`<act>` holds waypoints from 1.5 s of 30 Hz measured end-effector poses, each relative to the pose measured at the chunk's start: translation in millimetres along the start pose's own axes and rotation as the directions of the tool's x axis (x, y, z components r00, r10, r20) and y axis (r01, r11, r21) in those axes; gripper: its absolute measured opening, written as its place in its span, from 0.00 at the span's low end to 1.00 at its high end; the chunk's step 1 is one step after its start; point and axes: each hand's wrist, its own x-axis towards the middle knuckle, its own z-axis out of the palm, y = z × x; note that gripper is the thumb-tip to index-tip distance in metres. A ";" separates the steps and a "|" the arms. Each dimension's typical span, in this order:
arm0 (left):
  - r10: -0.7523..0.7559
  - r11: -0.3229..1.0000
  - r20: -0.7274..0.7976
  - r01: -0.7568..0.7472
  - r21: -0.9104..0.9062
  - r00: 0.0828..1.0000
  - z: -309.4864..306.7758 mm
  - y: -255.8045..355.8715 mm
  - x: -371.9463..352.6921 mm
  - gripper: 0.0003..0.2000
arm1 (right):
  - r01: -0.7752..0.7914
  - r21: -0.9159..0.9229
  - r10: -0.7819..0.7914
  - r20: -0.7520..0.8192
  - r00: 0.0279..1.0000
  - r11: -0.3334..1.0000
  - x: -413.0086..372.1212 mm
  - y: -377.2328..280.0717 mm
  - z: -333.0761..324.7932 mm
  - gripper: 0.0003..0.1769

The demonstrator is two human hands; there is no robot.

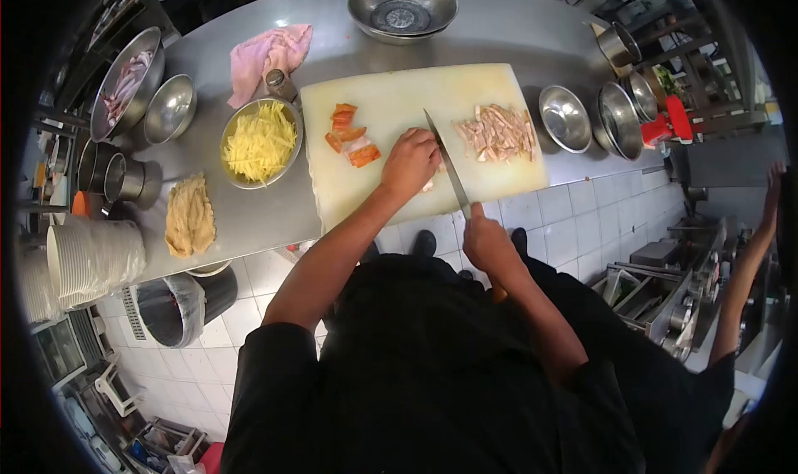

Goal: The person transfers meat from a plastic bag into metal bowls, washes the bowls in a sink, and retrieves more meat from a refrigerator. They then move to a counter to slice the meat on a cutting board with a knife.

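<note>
My right hand is wrapped round the handle of a long knife, whose blade points away from me over the white cutting board. Beside the blade, my left hand has its fingers curled down on a small pale piece of food, mostly hidden under them. Several orange-skinned pieces lie on the board to the left. A pile of pale pinkish strips is on the board right of the knife.
Left of the board are a bowl of yellow shreds, a shaker, a pink cloth and a tan cloth. Metal bowls stand at right, another at the back. Another person's arm is at far right.
</note>
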 end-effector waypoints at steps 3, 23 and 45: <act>-0.046 0.999 0.026 0.045 0.024 0.999 0.9 1.9 -2.4 0.02 | 0.040 0.048 -0.040 -0.017 0.999 0.998 22.6 2.0 1.8 0.14; -0.102 0.990 0.021 0.104 -0.095 0.995 -12.5 4.3 0.6 0.03 | 0.018 -0.002 -0.018 -0.005 1.000 1.000 -35.5 10.8 -12.2 0.11; -0.030 0.993 0.081 0.039 -0.108 0.996 -6.0 -0.3 -3.3 0.02 | -0.023 0.146 0.012 0.073 0.997 0.989 11.9 25.4 -9.5 0.15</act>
